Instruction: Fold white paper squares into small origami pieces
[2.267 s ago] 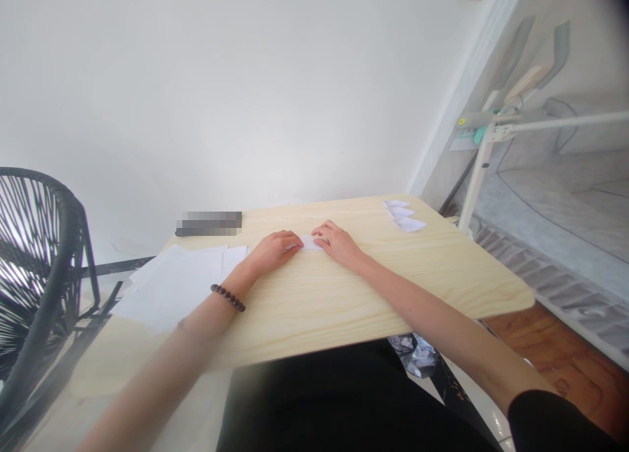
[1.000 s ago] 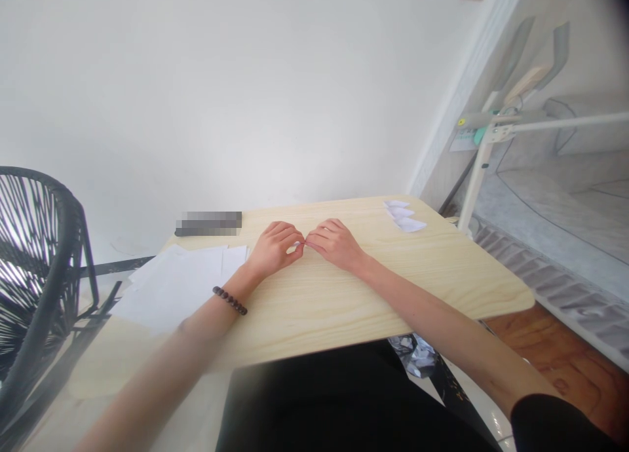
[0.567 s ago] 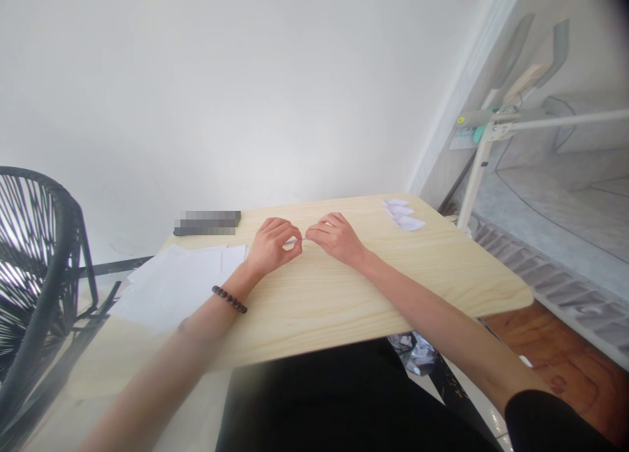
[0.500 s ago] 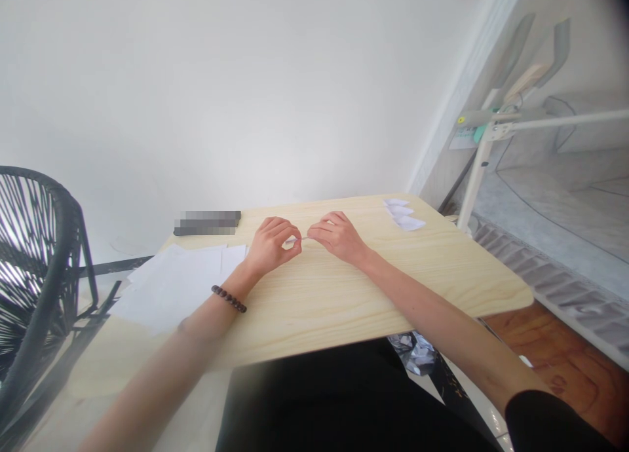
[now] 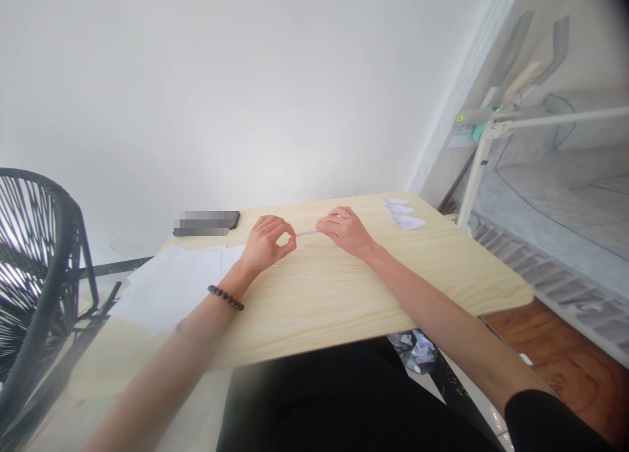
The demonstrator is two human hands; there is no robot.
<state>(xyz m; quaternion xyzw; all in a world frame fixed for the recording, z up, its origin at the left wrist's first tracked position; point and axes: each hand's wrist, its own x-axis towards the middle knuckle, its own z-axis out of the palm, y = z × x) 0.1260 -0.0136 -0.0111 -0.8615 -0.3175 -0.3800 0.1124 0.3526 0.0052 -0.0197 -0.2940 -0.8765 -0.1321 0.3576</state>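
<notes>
Counts: hands, 2 (left hand point(image 5: 269, 242), right hand point(image 5: 346, 232)). White paper strip point(image 5: 305, 232): 1. Folded papers point(image 5: 400, 211), far right: 3. Loose sheets point(image 5: 171, 285), left: several, overlapping, exact number unclear. Dark object point(image 5: 206, 223), far left: 1. Beaded bracelet point(image 5: 226, 297): 1. Table point(image 5: 344, 295): 1. Black chair point(image 5: 67, 216), left: 1.

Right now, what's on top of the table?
White sheets at left, three folded papers back right, a dark pixelated item back left. The left hand and right hand hold a white strip between them. Left forearm covers part of the sheets; anything beneath is hidden.
</notes>
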